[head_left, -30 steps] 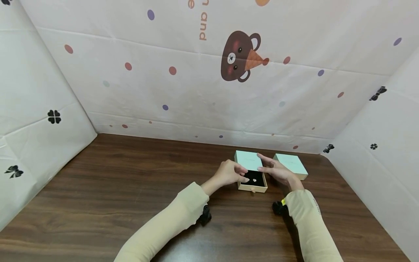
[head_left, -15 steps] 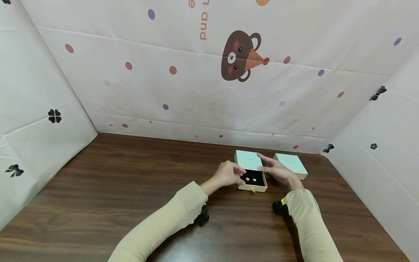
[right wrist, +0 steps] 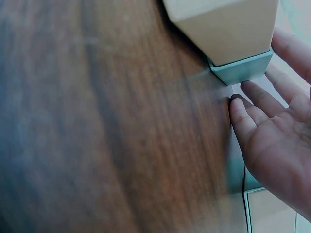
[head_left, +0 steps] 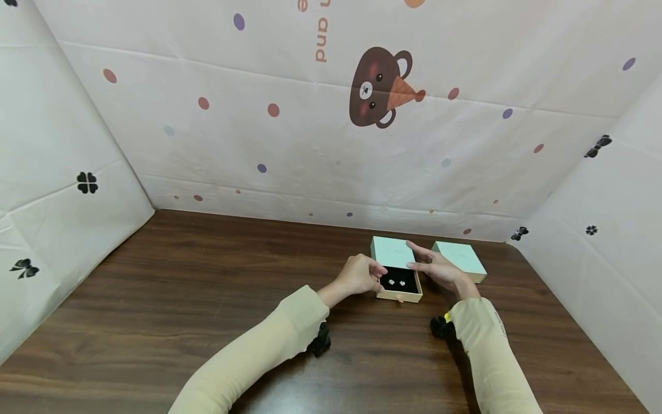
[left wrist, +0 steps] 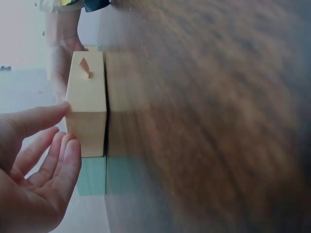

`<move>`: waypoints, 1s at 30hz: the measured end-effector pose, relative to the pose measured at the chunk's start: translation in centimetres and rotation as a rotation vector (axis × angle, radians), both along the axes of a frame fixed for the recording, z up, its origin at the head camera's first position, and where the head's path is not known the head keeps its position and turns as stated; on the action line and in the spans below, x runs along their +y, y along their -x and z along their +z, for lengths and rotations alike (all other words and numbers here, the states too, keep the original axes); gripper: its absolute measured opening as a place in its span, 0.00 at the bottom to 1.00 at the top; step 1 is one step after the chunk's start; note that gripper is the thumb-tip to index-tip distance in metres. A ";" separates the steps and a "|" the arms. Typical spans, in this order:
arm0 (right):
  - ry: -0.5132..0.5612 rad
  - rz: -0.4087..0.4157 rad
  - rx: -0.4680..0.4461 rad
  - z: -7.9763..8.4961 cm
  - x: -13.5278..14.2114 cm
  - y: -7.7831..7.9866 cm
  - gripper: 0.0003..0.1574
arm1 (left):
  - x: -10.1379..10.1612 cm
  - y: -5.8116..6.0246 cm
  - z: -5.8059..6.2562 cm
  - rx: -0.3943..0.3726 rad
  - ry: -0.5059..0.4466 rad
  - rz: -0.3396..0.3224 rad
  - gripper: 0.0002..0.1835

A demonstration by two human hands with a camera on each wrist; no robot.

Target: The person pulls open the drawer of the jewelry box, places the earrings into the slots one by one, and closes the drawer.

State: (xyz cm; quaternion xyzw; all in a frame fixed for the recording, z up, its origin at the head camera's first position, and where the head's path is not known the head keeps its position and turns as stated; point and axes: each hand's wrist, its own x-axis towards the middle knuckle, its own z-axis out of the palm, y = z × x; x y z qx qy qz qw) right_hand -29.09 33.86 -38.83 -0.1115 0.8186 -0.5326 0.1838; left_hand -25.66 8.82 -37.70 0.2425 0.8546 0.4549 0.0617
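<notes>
Fingers and thumb of the left hand (head_left: 357,275) stand apart at the left wall of a cream drawer (head_left: 411,298) in the head view, the thumb by its front left corner. The drawer is pulled partway out of a mint cover (head_left: 393,253), toward the person, on a brown wooden table (head_left: 217,299). Two small stud earrings (head_left: 391,282) sit side by side on the black lining (head_left: 411,276) inside it, and a small tab (head_left: 400,298) sticks out from its front. The right hand (head_left: 438,269) is at the cover's right side, its thumb and forefinger spread. Just to its right lies a second mint box (head_left: 462,260). Both forearms wear pale sleeves (head_left: 269,339); a white backdrop (head_left: 289,132) with coloured dots and a bear's head (head_left: 373,89) stands behind.

From the left wrist, the left thumb tip appears to meet the drawer's edge near a corner, with a gap between thumb and fingers. The other fingers bend loosely beside the drawer's wall; their contact cannot be told.

From the right wrist, the right hand's fingers are parted, some lightly bent, next to the end of the mint cover around the drawer. Whether they press it is unclear. The second box shows below the palm.
</notes>
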 end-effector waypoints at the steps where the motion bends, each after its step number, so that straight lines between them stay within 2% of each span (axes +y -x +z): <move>1: -0.001 0.000 -0.001 0.0 0.0 0.0 0.47 | 0.0 0.0 0.0 0.006 0.007 0.001 0.16; 10: -0.007 0.001 -0.003 -0.2 0.1 0.1 0.49 | 0.1 0.1 -0.1 0.041 0.024 -0.009 0.16; 30: 0.003 -0.005 -0.006 0.0 0.0 0.0 0.47 | 0.1 0.6 -0.2 0.065 0.019 0.004 0.18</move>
